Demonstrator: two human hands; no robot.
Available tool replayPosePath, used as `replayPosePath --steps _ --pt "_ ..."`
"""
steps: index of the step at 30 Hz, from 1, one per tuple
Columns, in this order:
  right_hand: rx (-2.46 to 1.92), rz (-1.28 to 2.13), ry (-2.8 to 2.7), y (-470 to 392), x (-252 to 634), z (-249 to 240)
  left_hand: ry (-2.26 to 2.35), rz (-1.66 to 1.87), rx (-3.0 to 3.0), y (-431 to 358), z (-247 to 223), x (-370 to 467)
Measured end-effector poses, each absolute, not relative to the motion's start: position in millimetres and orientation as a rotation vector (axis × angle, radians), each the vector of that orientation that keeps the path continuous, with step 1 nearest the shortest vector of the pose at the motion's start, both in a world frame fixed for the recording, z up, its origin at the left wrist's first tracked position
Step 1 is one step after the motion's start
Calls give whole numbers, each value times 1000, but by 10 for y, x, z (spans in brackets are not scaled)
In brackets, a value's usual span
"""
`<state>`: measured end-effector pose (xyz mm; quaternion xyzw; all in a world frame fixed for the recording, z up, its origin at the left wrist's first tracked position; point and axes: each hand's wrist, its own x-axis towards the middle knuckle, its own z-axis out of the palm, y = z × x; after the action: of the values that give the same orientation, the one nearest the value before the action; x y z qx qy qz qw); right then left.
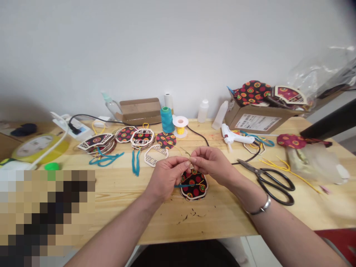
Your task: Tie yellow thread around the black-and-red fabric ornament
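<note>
My left hand (169,176) and my right hand (210,163) meet at the fingertips, both closed in a pinch. Between them is a thin yellowish cord (185,152), its end poking up above the fingers; the pinched part is hidden. Just below lies a dark, red-dotted fabric pendant (194,189) with a pale wooden rim, flat on the table. Across it runs a teal tassel thread (187,185), which ends near a small yellow loop (200,183). My left hand partly covers the pendant and the thread.
Black-handled scissors (267,181) lie right of my forearm, behind them a white glue gun (235,137). Farther back stand a teal thread cone (167,120), a yellow cord spool (180,128) and a cardboard box (256,118). Finished-looking pendants (142,139) and a bare wooden frame (156,155) lie left.
</note>
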<state>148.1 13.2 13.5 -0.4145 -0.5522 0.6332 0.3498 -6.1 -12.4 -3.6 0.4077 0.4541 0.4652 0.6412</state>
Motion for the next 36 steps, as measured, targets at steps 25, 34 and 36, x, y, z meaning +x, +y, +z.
replayPosePath --steps 25,34,36 --pt "-1276 1033 -1979 121 1576 212 1206 1165 881 -84 -3 -74" --pt "-1183 733 -2112 -61 1500 265 1236 1192 795 -74 -7 -55" --pt "-1110 587 -2244 -107 1455 216 1219 1198 751 -71 -2 -53"
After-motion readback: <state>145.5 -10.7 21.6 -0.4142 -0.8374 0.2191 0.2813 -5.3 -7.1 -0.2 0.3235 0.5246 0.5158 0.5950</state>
